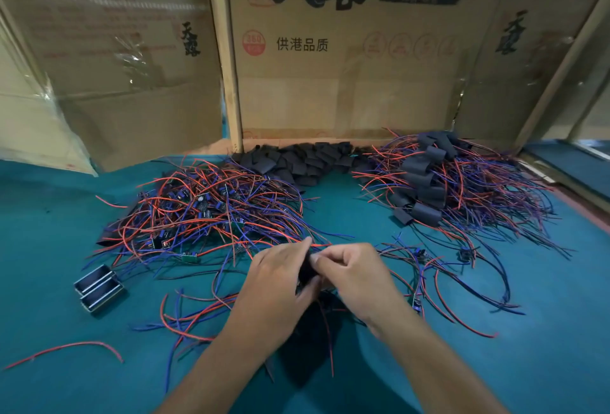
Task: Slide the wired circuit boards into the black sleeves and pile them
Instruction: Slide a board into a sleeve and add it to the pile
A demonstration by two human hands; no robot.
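My left hand (280,281) and my right hand (356,275) meet over the green table, both pinching one black sleeve (306,273) between them. Wires trail down from the sleeve; the board itself is hidden by my fingers. A tangle of unsleeved wired circuit boards (204,212) with red and blue leads lies to the left. Empty black sleeves (297,159) are heaped at the back centre. The pile of sleeved boards (439,182) sits at the back right. More black sleeves (307,347) lie in shadow under my forearms.
Two small metal-edged black boxes (99,286) lie at the left. Loose wired boards (462,255) are scattered on the right. A stray red wire (76,347) lies front left. Cardboard boxes (346,50) wall off the back, and a wooden post (227,60) stands between them.
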